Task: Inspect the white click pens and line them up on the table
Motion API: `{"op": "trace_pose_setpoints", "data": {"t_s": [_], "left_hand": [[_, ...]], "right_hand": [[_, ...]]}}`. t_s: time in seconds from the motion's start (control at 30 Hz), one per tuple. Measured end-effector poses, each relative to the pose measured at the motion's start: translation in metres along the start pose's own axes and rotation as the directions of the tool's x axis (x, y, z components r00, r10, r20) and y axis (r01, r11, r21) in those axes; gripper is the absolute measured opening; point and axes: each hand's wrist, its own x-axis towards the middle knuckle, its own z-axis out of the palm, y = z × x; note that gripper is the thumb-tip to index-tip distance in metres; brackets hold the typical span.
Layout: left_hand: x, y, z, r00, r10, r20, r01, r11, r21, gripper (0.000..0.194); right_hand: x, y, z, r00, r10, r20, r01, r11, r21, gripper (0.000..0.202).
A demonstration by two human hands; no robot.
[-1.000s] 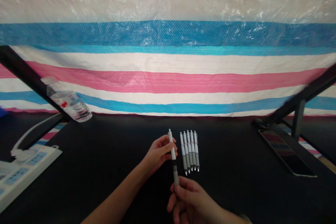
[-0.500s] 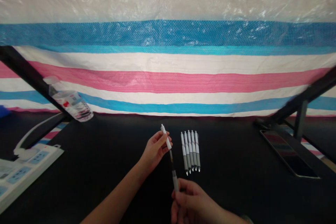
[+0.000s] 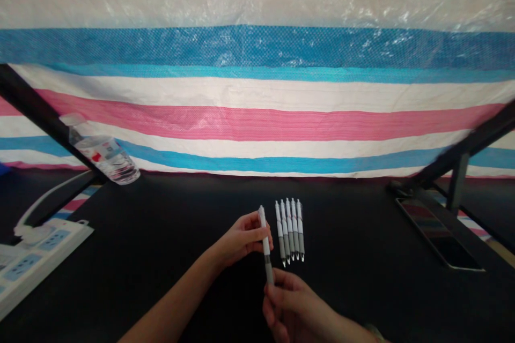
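My left hand (image 3: 245, 238) pinches the white upper barrel (image 3: 264, 236) of a pen, its clicker end pointing up and away. Below it, my right hand (image 3: 287, 297) grips the grey lower barrel (image 3: 269, 273) of the same pen. Between the white and grey parts a short, dark, see-through stretch shows. The pen's tip is hidden by my right hand. Just right of my left hand, several white-and-grey pens (image 3: 290, 230) lie side by side on the black table (image 3: 341, 300), tips toward me.
A white power strip (image 3: 44, 257) with a plugged cable lies at the left. A clear bottle (image 3: 108, 158) leans by the left black bar (image 3: 44, 112). On the right, a phone (image 3: 440, 236) lies near a black stand (image 3: 458, 177). A striped sheet (image 3: 257, 123) hangs behind the table.
The white barrel in my left hand has moved down and slightly right, toward the grey barrel. The long stretch of refill between them is now mostly covered.
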Motion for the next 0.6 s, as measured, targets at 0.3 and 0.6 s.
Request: {"op": "trace_pose_setpoints", "data": {"t_s": [0.3, 0.6], "left_hand": [[-0.002, 0.003, -0.001, 0.997, -0.043, 0.063, 0.041, 0.999, 0.025, 0.03], [0.004, -0.001, -0.008, 0.999, 0.022, 0.04, -0.019, 0.997, -0.07, 0.026]], "right_hand": [[0.003, 0.003, -0.002, 1.0, -0.012, 0.008, 0.012, 1.0, 0.014, 0.049], [0.002, 0.002, -0.005, 0.999, -0.008, 0.054, 0.007, 1.0, 0.007, 0.054]]}}
